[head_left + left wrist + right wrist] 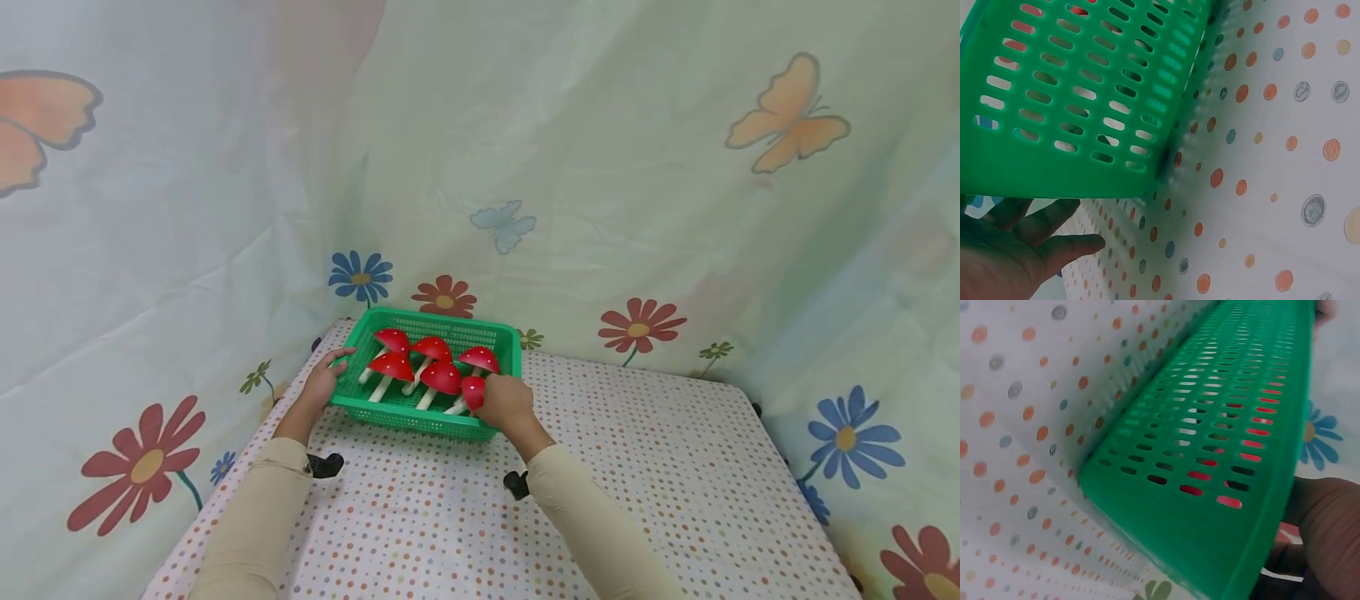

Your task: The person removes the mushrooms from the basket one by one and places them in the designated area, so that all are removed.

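Observation:
A green perforated plastic basket [431,422] stands at the back left of the table. Several toy mushrooms [441,377] with red, white-dotted caps and white stems lie inside it. My left hand [321,383] is at the basket's left rim, fingertips right at the edge; in the left wrist view its thumb [1075,245] sticks out straight, apart from the wall. At the front right corner my right hand [506,402], fingers curled, grips a mushroom [472,392] and covers part of its cap. In the right wrist view, the rim hides most of the fingers.
The table [600,467] wears a white cloth with coloured dots. Behind and beside it hangs a pale curtain [600,208] printed with flowers and butterflies. Dark wrist devices [325,466] sit near both cuffs.

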The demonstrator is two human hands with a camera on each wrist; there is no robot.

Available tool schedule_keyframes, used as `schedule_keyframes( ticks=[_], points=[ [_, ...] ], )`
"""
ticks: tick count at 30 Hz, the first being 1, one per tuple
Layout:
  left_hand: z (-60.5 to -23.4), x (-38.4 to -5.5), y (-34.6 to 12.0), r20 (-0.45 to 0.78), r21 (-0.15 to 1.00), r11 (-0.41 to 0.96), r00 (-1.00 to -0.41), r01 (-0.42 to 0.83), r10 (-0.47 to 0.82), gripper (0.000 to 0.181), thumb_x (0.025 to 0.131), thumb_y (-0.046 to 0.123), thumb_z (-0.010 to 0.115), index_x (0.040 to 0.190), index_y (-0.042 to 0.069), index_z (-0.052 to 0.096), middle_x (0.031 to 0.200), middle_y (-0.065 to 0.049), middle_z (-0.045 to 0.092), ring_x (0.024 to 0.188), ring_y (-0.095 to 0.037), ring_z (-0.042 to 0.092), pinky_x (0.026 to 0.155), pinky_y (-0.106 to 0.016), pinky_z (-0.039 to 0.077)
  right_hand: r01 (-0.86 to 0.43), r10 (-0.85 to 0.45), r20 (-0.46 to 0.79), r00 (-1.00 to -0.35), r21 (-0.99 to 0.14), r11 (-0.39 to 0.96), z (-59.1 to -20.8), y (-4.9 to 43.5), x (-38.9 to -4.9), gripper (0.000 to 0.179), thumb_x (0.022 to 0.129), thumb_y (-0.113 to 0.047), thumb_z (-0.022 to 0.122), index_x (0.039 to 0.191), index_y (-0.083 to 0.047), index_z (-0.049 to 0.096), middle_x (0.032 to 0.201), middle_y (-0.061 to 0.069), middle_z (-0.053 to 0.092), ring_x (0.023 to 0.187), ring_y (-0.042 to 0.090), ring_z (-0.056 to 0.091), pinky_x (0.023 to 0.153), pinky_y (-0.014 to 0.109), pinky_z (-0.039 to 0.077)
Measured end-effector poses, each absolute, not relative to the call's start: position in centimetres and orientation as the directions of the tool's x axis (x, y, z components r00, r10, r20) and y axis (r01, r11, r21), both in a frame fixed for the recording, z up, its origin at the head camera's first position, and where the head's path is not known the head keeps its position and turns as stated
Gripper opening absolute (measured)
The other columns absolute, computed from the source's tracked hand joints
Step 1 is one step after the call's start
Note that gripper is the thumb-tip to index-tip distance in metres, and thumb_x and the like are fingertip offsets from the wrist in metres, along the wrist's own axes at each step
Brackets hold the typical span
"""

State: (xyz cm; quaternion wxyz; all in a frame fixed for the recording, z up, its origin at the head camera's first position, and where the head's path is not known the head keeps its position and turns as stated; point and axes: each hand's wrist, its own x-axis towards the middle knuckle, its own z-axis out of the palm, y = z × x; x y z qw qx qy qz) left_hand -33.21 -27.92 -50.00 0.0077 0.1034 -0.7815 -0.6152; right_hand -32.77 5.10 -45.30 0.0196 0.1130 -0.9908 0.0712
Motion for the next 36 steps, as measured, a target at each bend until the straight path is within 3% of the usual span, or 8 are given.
schedule_keyframes(
  ticks=[6, 11, 14, 19, 24, 28, 32, 36],
  points=[
    [-50.3, -33.6, -27.8, -0.129, 0.962, 0.22, -0.978, -0.163, -0.164, 0.038, 0.1, 0.022, 0.032, 0.137, 0.023, 0.041, 0.155, -0.006, 0.014, 0.139, -0.034, 0.017, 0.109, -0.054, 0.02, -0.19, -0.19, 0.009, -0.982, 0.037, 0.981, -46.0, 4.5, -33.9, 0.032, 0.074, -0.041, 0.067, 0.065, -0.013, 0.054, 0.057, 0.002, 0.056, 0.052, 0.017, 0.053, 0.044, 0.03, 0.043],
    [-50.3, -33.6, -27.6, -0.134, 0.964, 0.206, -0.978, -0.166, -0.16, 0.038, 0.1, 0.023, 0.032, 0.137, 0.024, 0.041, 0.154, -0.006, 0.014, 0.138, -0.033, 0.018, 0.109, -0.053, 0.022, -0.187, -0.188, 0.002, -0.982, 0.075, 0.979, -46.4, 4.4, -34.3, 0.04, 0.068, -0.047, 0.073, 0.067, -0.013, 0.054, 0.055, 0.002, 0.055, 0.05, 0.015, 0.052, 0.044, 0.029, 0.042],
    [-50.2, -33.6, -27.6, -0.129, 0.966, 0.205, -0.979, -0.161, -0.16, 0.038, 0.1, 0.024, 0.032, 0.137, 0.024, 0.041, 0.154, -0.006, 0.014, 0.138, -0.033, 0.018, 0.109, -0.053, 0.021, -0.186, -0.188, 0.028, -0.982, 0.07, 0.98, -46.4, 4.6, -34.2, 0.039, 0.072, -0.046, 0.072, 0.065, -0.013, 0.053, 0.055, 0.001, 0.054, 0.05, 0.015, 0.052, 0.043, 0.029, 0.041],
    [-50.2, -33.6, -27.6, -0.139, 0.962, 0.21, -0.976, -0.173, -0.168, 0.038, 0.1, 0.025, 0.032, 0.137, 0.026, 0.041, 0.154, -0.005, 0.014, 0.138, -0.032, 0.018, 0.109, -0.052, 0.022, -0.173, -0.174, 0.105, -0.979, 0.013, 0.985, -46.6, 5.0, -33.8, 0.027, 0.078, -0.028, 0.062, 0.059, -0.013, 0.05, 0.054, 0.001, 0.052, 0.05, 0.016, 0.051, 0.04, 0.028, 0.038],
    [-50.2, -33.5, -27.8, -0.129, 0.96, 0.224, -0.977, -0.166, -0.17, 0.039, 0.1, 0.022, 0.031, 0.138, 0.025, 0.039, 0.154, -0.006, 0.014, 0.138, -0.033, 0.018, 0.108, -0.054, 0.021, -0.179, -0.145, 0.265, -0.953, -0.111, 0.978, -47.2, 5.4, -33.5, 0.024, 0.078, -0.022, 0.062, 0.059, -0.013, 0.052, 0.053, 0.002, 0.055, 0.051, 0.018, 0.053, 0.038, 0.03, 0.036],
    [-50.2, -33.5, -27.9, -0.116, 0.961, 0.228, -0.978, -0.154, -0.171, 0.038, 0.1, 0.022, 0.032, 0.138, 0.024, 0.04, 0.155, -0.006, 0.014, 0.14, -0.033, 0.015, 0.11, -0.054, 0.017, -0.189, -0.125, 0.374, -0.919, -0.141, 0.972, -47.9, 5.6, -33.5, 0.018, 0.077, -0.022, 0.064, 0.065, -0.01, 0.057, 0.057, 0.004, 0.059, 0.055, 0.021, 0.056, 0.038, 0.032, 0.036],
    [-50.2, -33.5, -28.0, -0.107, 0.959, 0.24, -0.979, -0.147, -0.174, 0.038, 0.101, 0.023, 0.032, 0.138, 0.022, 0.04, 0.155, -0.006, 0.013, 0.14, -0.035, 0.014, 0.11, -0.055, 0.016, -0.199, -0.121, 0.402, -0.908, -0.157, 0.967, -48.1, 5.6, -33.5, 0.015, 0.075, -0.019, 0.063, 0.067, -0.009, 0.058, 0.058, 0.005, 0.059, 0.054, 0.021, 0.056, 0.038, 0.032, 0.035],
    [-50.1, -33.5, -28.0, -0.115, 0.959, 0.235, -0.977, -0.157, -0.179, 0.038, 0.101, 0.023, 0.032, 0.138, 0.023, 0.04, 0.155, -0.006, 0.014, 0.139, -0.035, 0.016, 0.11, -0.055, 0.018, -0.197, -0.118, 0.378, -0.918, -0.176, 0.964, -48.0, 5.6, -33.7, 0.02, 0.075, -0.016, 0.061, 0.057, -0.012, 0.053, 0.052, 0.003, 0.055, 0.048, 0.017, 0.051, 0.036, 0.03, 0.033]
  ],
)
